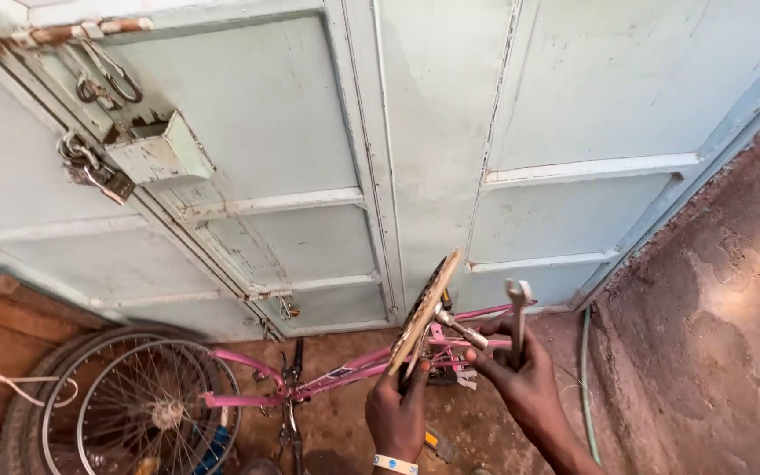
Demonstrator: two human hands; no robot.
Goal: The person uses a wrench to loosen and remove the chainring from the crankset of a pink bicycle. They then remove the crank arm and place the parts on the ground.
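My left hand [398,412] grips the lower edge of a toothed chainring [423,313] and holds it up on edge, with a metal crank axle [462,330] sticking out of its centre to the right. My right hand [521,376] holds an open-ended metal spanner [518,308] upright, its jaw at the top, just right of the axle. Below both hands lies a pink bicycle frame [345,376] on the dirt ground.
A pale blue metal double door [415,132] with a padlock [103,176] and latch box fills the background. A spoked wheel and tyres [138,400] lean at lower left. A red-brown earth wall [714,290] rises on the right, with a green hose [586,378] beside it.
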